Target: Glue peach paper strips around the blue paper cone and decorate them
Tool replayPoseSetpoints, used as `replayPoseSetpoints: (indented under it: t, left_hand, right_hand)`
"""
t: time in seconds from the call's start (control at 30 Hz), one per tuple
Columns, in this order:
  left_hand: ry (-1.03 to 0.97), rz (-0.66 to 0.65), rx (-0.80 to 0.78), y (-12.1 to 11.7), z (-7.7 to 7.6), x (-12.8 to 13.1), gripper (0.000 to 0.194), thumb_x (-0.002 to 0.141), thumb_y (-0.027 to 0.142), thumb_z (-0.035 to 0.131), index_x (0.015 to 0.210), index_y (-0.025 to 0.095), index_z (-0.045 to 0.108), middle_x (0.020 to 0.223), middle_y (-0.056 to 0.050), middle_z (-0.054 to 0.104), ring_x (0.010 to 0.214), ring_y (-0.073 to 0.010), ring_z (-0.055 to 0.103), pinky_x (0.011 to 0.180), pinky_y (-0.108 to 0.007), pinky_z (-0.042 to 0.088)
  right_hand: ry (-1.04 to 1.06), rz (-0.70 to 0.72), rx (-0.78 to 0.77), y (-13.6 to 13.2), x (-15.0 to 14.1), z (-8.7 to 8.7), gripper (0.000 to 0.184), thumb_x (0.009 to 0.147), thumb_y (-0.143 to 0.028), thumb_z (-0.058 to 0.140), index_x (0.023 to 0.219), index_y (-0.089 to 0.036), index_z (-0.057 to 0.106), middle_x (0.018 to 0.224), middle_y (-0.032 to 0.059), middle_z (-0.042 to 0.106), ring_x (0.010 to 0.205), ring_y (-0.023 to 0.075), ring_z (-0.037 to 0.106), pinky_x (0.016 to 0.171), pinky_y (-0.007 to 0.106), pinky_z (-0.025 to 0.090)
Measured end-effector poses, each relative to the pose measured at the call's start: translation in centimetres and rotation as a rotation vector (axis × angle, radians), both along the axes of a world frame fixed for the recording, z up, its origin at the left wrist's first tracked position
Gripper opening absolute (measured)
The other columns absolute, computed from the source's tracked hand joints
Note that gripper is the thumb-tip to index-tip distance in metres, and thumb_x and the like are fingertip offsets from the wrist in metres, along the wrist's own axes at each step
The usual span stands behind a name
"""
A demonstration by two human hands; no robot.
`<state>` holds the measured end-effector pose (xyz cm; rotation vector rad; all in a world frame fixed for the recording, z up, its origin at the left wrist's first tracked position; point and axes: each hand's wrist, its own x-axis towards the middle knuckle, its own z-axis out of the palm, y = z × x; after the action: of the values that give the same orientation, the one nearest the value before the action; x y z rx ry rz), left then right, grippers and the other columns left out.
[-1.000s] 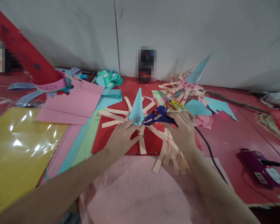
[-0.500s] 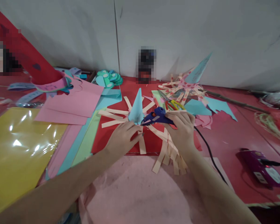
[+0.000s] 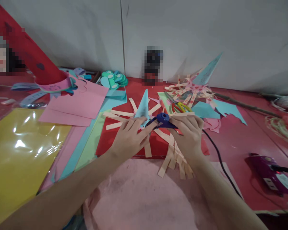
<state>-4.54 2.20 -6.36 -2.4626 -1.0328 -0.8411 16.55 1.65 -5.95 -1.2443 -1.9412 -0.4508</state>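
Observation:
A light-blue paper cone [image 3: 142, 107] stands upright amid cream paper strips [image 3: 118, 125] that fan out on a red sheet [image 3: 158, 147]. My left hand [image 3: 131, 135] is closed at the cone's base, its fingers covering the lower front edge; the fingertips' exact grip is partly hidden. In my right hand [image 3: 188, 132] is a blue hot glue gun [image 3: 163, 118], its nozzle pointing left at the cone's base beside my left fingers. Under the right hand lie several loose cream strips [image 3: 166, 161].
A finished-looking cone with heart-marked strips [image 3: 201, 76] stands behind right, near yellow-handled pliers [image 3: 183, 107]. A black cord [image 3: 216, 147] runs from the glue gun past a purple power strip [image 3: 268, 175]. Pink sheets [image 3: 74, 105] and a plastic-wrapped yellow pack [image 3: 21, 147] lie left.
My left hand has moved up and right, covering more of the cone's base and coming close to the nozzle. The glue gun has tilted slightly. The view has shifted a little.

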Motion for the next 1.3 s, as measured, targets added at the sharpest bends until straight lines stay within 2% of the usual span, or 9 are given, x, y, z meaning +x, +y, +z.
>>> replayPoseSetpoints:
  t: [0.13, 0.37, 0.53, 0.77, 0.93, 1.07, 1.17, 1.3]
  left_hand:
    - [0.007, -0.005, 0.01, 0.0, 0.1, 0.0, 0.036, 0.087, 0.019, 0.047, 0.123, 0.023, 0.053, 0.107, -0.009, 0.061, 0.095, -0.0233, 0.056, 0.081, -0.036, 0.043]
    - [0.028, 0.001, 0.01, 0.1, 0.5, 0.0, 0.043, 0.086, 0.011, 0.045, 0.126, 0.024, 0.05, 0.105, -0.009, 0.061, 0.096, -0.023, 0.056, 0.082, -0.036, 0.043]
    - [0.03, -0.019, -0.003, 0.2, 0.8, 0.0, 0.042, 0.086, 0.01, 0.044, 0.126, 0.022, 0.05, 0.099, -0.008, 0.062, 0.093, -0.0228, 0.056, 0.081, -0.036, 0.043]
    - [0.051, -0.023, -0.034, 0.3, 1.0, 0.1, 0.042, 0.086, 0.01, 0.044, 0.126, 0.021, 0.049, 0.094, -0.006, 0.061, 0.09, -0.0221, 0.055, 0.081, -0.035, 0.043]
    - [0.054, -0.032, -0.039, 0.3, 0.7, 0.0, 0.043, 0.086, 0.01, 0.044, 0.127, 0.021, 0.047, 0.093, -0.006, 0.061, 0.089, -0.0217, 0.055, 0.081, -0.035, 0.043]
    - [-0.062, -0.061, -0.06, 0.3, -0.1, -0.3, 0.04, 0.088, 0.011, 0.043, 0.127, 0.02, 0.046, 0.094, -0.006, 0.061, 0.085, -0.0203, 0.056, 0.077, -0.034, 0.044]
    - [-0.202, -0.037, -0.115, 0.3, -0.4, -0.4, 0.035, 0.088, 0.012, 0.042, 0.122, 0.02, 0.047, 0.097, -0.006, 0.062, 0.088, -0.0202, 0.057, 0.079, -0.034, 0.045]
    - [-0.304, 0.057, -0.315, 0.3, -0.4, -0.3, 0.023, 0.087, 0.013, 0.043, 0.109, 0.019, 0.05, 0.098, -0.005, 0.062, 0.09, -0.0203, 0.058, 0.08, -0.035, 0.046]
  right_hand:
    - [-0.015, -0.005, 0.014, 0.0, -0.1, 0.1, 0.01, 0.087, -0.031, 0.057, 0.094, -0.03, 0.065, 0.089, -0.0018, 0.072, 0.082, 0.0176, 0.062, 0.082, 0.037, 0.036]
    - [-0.025, -0.009, 0.026, 0.0, -0.1, 0.1, 0.012, 0.088, -0.025, 0.055, 0.094, -0.03, 0.064, 0.089, -0.0026, 0.072, 0.08, 0.0172, 0.062, 0.08, 0.036, 0.035]
    - [-0.044, -0.023, 0.014, -0.1, 0.0, 0.0, 0.01, 0.088, -0.027, 0.055, 0.092, -0.029, 0.064, 0.09, -0.0016, 0.072, 0.081, 0.0176, 0.061, 0.078, 0.036, 0.034]
    - [-0.061, -0.036, 0.045, 0.0, -0.1, -0.1, 0.011, 0.085, -0.021, 0.059, 0.093, -0.028, 0.064, 0.089, -0.0017, 0.073, 0.081, 0.0167, 0.063, 0.079, 0.034, 0.034]
    - [-0.046, 0.005, 0.065, 0.0, -0.2, 0.1, 0.011, 0.084, -0.019, 0.061, 0.093, -0.026, 0.063, 0.089, -0.0007, 0.073, 0.081, 0.0165, 0.063, 0.079, 0.033, 0.035]
    - [-0.009, 0.01, 0.036, 0.1, -0.2, -0.1, 0.009, 0.083, -0.02, 0.062, 0.091, -0.025, 0.062, 0.088, -0.0001, 0.073, 0.082, 0.0169, 0.063, 0.077, 0.033, 0.035]
    - [0.007, -0.004, 0.004, 0.2, -0.1, -0.4, 0.008, 0.083, -0.025, 0.063, 0.091, -0.024, 0.062, 0.09, 0.0004, 0.073, 0.083, 0.0172, 0.063, 0.077, 0.032, 0.035]
    - [0.016, -0.021, -0.004, 0.3, 0.1, -0.5, 0.008, 0.085, -0.029, 0.061, 0.091, -0.024, 0.061, 0.089, 0.0002, 0.073, 0.082, 0.0172, 0.063, 0.076, 0.032, 0.035]
